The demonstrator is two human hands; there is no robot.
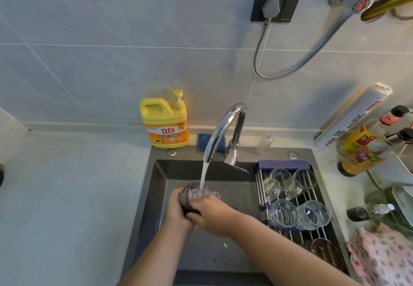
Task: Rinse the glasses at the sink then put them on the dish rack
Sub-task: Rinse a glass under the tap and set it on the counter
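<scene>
Rinse step: both hands, left [178, 209] and right [209, 215], wrapped round a dark glass [190, 196] held under the tap [223, 127] stream over the sink [156, 196]; next, probably tip it out and set it on the rack [261, 187] beside the clear glasses [282, 213].

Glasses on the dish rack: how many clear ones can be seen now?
4: far-left glass, far-right glass, near-left glass, near-right glass, all on the dish rack. A dark round thing nearer still may be another.
</scene>
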